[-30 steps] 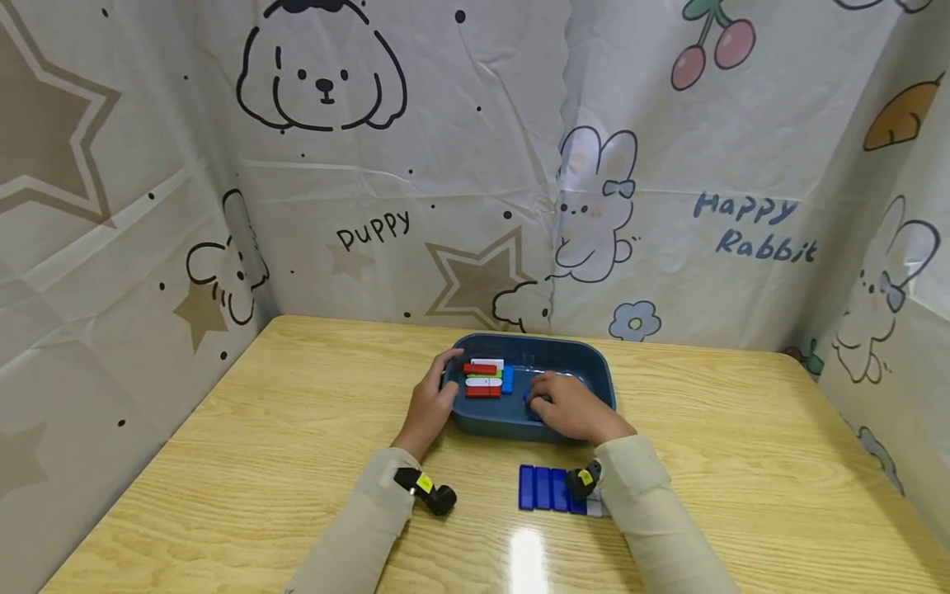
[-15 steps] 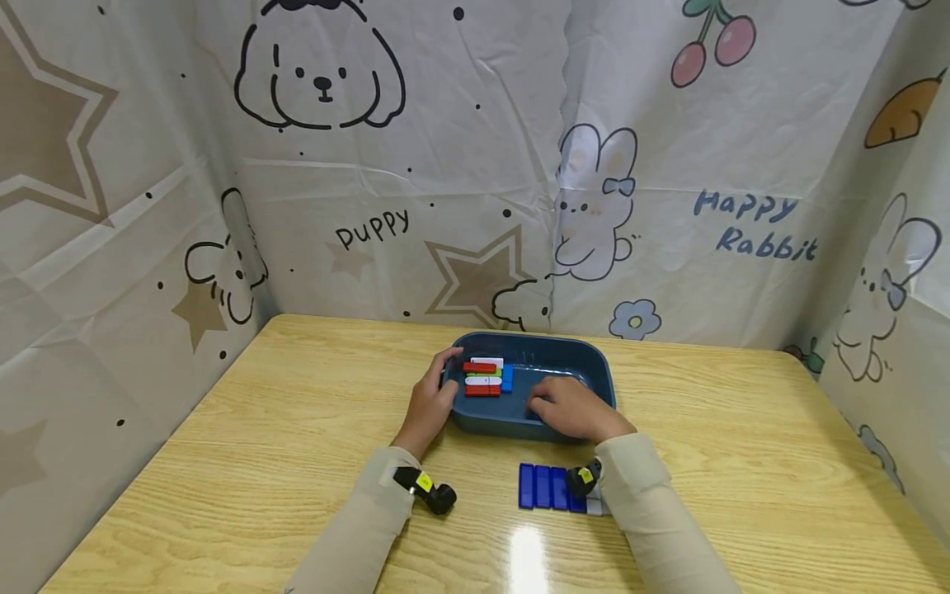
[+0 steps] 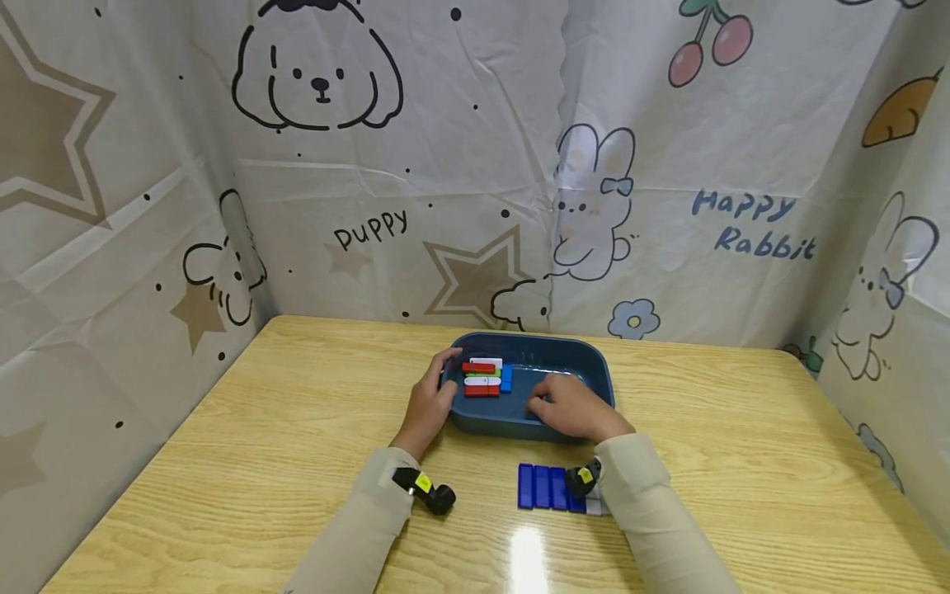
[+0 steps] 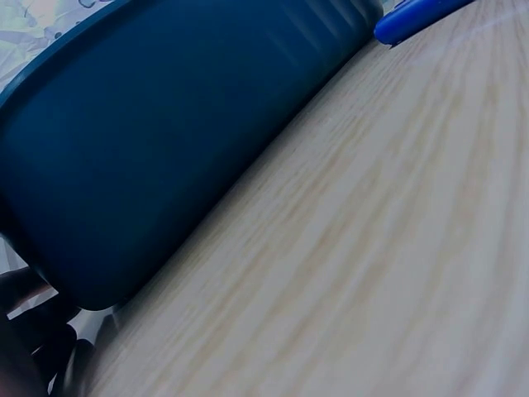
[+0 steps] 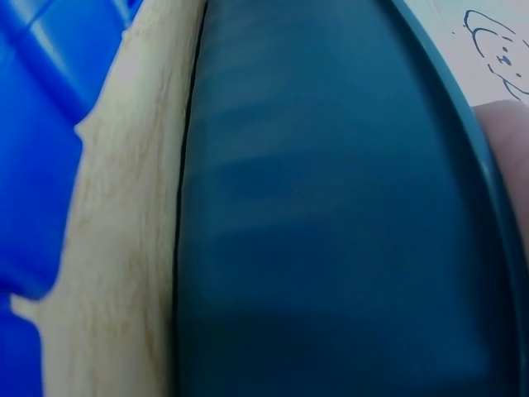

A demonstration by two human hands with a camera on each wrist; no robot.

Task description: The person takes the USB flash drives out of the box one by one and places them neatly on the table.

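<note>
A dark blue plastic bin (image 3: 493, 427) stands on the table. My left hand (image 3: 430, 403) holds its left end, thumb at the rim and fingers along the outer side; some fingers show at the lower left of the left wrist view. My right hand (image 3: 570, 406) reaches over the front rim into the bin, its fingers bent down toward the floor. What lies under those fingertips is hidden. At the bin's left inside lie small flat bars: red bars (image 3: 482, 392), a white bar (image 3: 482, 381), a green one mostly covered, and a light blue bar (image 3: 506, 378) standing crosswise.
In front of the bin, several dark blue flat pieces (image 3: 543, 486) lie side by side on the wooden table (image 3: 312, 429). Pale grey pieces (image 3: 594, 505) continue the row, partly under my right sleeve. A printed curtain (image 3: 297, 272) hangs behind the table.
A bit of dark blue seen at my right fingertips a second ago is now hidden. Both hands and the bin otherwise stay nearly still; the head view shifts slightly.
</note>
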